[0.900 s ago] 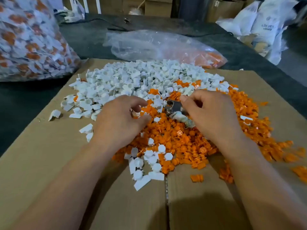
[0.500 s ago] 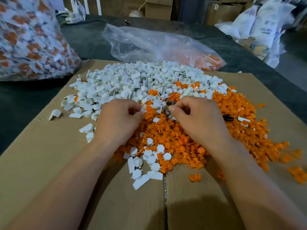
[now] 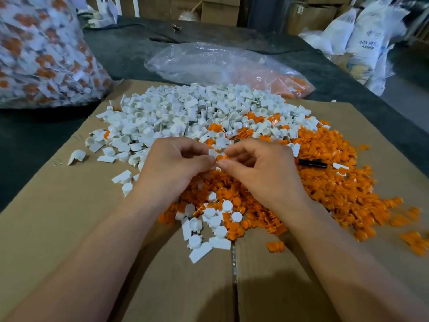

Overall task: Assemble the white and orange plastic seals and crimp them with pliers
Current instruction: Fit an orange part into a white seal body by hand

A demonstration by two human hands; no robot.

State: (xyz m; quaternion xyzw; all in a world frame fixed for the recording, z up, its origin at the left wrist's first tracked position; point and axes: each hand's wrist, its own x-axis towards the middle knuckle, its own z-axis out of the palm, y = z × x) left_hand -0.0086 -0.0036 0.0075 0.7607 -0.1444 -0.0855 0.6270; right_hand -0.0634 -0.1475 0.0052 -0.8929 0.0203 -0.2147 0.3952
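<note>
Now, pliers (image 3: 312,163) laid aside on the orange pile (image 3: 325,189), the left hand (image 3: 171,168) and right hand (image 3: 262,173) are pinching a white seal (image 3: 212,152) and orange seal (image 3: 222,158) together above it, likely readying a crimp.

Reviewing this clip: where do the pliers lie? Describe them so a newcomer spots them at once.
On the cardboard sheet, find the orange pile on its right half. Just right of the right hand, the pliers lie on that pile, only a dark handle showing. It is the one long black thing there; all around it is small, orange or white.
</note>
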